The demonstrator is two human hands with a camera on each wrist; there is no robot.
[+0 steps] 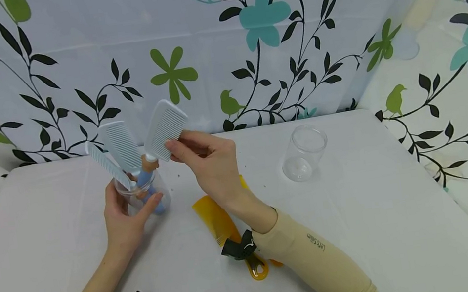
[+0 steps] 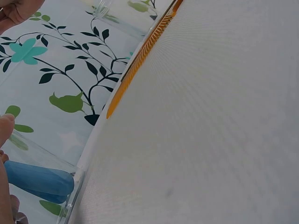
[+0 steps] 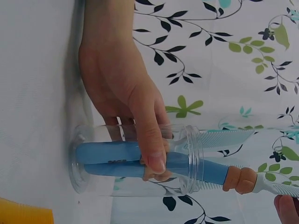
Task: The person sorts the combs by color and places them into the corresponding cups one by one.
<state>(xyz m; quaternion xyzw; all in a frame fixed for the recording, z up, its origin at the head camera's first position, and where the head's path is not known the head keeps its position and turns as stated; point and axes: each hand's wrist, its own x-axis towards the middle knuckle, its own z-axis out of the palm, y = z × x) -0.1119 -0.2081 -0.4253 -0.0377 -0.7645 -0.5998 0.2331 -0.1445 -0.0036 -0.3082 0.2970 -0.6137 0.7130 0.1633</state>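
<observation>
Left hand (image 1: 128, 224): fingers and thumb wrapped round a clear jar (image 1: 164, 190), which is stood upright on the bench (image 1: 384, 224). Right hand (image 1: 214, 163): closed in a pinch, a white-headed comb (image 1: 164, 128) being gripped by its toothed head above the jar; its blue handle is set partly inside the mouth. Two similar combs (image 1: 121, 147), handles down, are contained in the jar. A second clear jar (image 1: 306, 156) is placed well apart, to the right. A yellow comb (image 1: 213, 216) is partly covered by the right forearm.
</observation>
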